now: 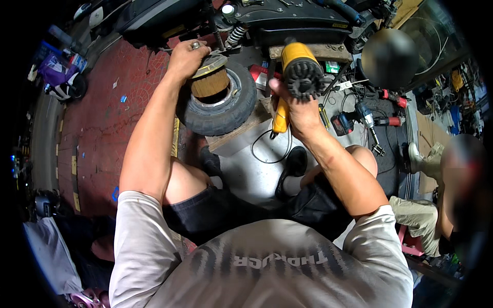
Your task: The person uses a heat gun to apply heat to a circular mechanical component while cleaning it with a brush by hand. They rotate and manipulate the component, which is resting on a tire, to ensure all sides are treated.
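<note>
My right hand (304,114) is closed around the handle of a yellow heat gun (299,53). Its black vented back faces me, and its nozzle points away. On the left, my left hand (187,60) grips the top of a hub motor core (210,84), a copper-brown cylinder under a metal disc. That core sits tilted, partly raised out of the rim of a small black-tyred wheel (226,115). The fingertips of my left hand are partly hidden behind its top. The wheel lies flat on a wooden board (241,134) in front of my feet.
A cordless impact wrench (365,116) and red-black power tools (394,97) lie on the right. Beyond the wheel stand a scooter body (303,23) and coil spring (236,37). Another person's leg (418,218) is at right. A thin cord (255,154) loops below the heat gun.
</note>
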### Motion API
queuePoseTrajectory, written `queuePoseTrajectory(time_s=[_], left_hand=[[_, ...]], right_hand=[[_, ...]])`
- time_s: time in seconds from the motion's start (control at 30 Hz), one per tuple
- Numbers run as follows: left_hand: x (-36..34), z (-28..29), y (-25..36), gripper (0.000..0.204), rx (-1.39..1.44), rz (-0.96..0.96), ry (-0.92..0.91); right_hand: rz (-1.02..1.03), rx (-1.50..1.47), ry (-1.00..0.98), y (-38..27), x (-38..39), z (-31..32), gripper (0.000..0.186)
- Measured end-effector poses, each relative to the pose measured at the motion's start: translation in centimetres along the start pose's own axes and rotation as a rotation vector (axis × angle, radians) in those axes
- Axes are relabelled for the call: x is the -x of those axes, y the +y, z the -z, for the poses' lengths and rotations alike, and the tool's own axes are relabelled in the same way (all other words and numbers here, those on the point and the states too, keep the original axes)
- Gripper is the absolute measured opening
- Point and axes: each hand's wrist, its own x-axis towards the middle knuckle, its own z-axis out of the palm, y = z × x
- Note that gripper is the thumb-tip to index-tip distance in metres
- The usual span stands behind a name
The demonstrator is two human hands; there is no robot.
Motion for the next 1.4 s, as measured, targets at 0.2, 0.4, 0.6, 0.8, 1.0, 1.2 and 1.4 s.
queuePoseTrajectory(time_s=[0.2,0.4,0.6,0.8,1.0,1.2,1.4], left_hand=[[0.4,-0.9,0.2,0.031,0.055,0.004,0.042],[0.5,-0.2,-0.6,0.033,0.0,-0.065,0.035],[0.5,-0.5,-1.1,0.032,-0.009,-0.089,0.08],[2.3,-0.6,0.7,0.021,-0.074,-0.053,0.139],[4.4,-1.0,3.3,0.016,-0.122,-0.261,0.254],[3.5,1.5,3.6,0.026,0.317,0.072,0.35],[4.1,-0.1,3.5,0.032,-0.196,-0.17,0.363]], right_hand=[[-0.077,-0.168,-0.082,4.3,0.1,-1.0,0.037],[0.157,0.408,-0.044,7.6,-0.4,-2.9,0.032],[0.234,0.416,-0.079,8.7,0.2,-5.1,0.043],[0.47,0.57,0.114,10.8,1.1,-7.1,0.035],[0.43,0.565,0.118,11.9,-1.0,-7.1,0.032],[0.415,0.542,0.059,11.3,-0.6,-7.3,0.032],[0.417,0.497,0.085,11.6,-0.4,-6.6,0.036]])
